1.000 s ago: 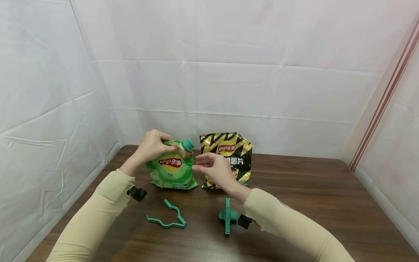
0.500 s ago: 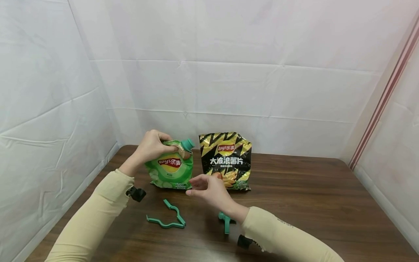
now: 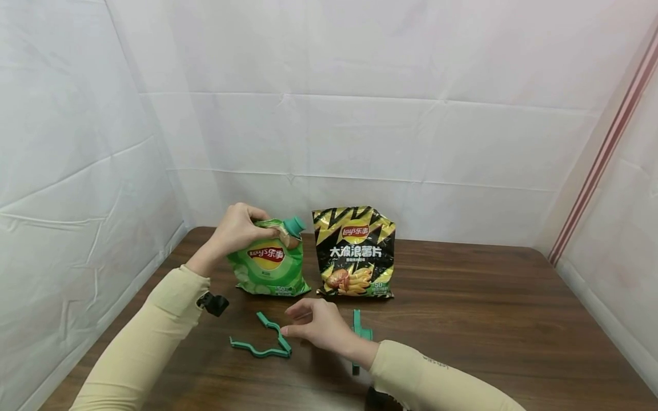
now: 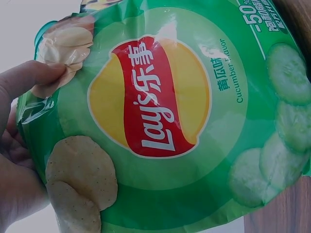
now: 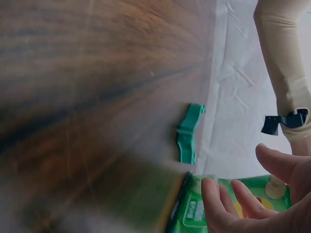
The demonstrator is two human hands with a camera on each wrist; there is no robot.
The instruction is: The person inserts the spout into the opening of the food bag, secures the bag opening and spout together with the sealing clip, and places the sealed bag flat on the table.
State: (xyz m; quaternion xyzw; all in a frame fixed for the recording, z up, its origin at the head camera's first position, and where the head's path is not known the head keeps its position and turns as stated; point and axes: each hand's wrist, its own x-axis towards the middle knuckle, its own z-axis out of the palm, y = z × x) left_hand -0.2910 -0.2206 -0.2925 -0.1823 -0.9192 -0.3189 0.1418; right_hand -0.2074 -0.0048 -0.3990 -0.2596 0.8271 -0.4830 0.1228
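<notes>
My left hand (image 3: 239,231) grips the top edge of a green Lay's chip bag (image 3: 269,273), which stands upright on the table. In the left wrist view the thumb (image 4: 36,76) presses the bag's front near its top. A teal screw cap (image 3: 295,226) pokes out at the bag's top right corner. My right hand (image 3: 320,324) is low over the table, fingers loosely bent and apart, holding nothing. Just left of its fingertips lies a teal hinged bag clip (image 3: 263,354), spread in a V. Whether they touch it cannot be told.
A black and yellow Lay's bag (image 3: 354,251) stands behind, to the right of the green one. Partly hidden by the right wrist is another teal clip (image 3: 357,321) with a round spout. White cloth walls (image 3: 360,142) enclose the wooden table (image 3: 473,297).
My right hand has come down and left from beside the green bag to the V-shaped clip, uncovering the black and yellow bag. The left hand keeps its hold on the green bag.
</notes>
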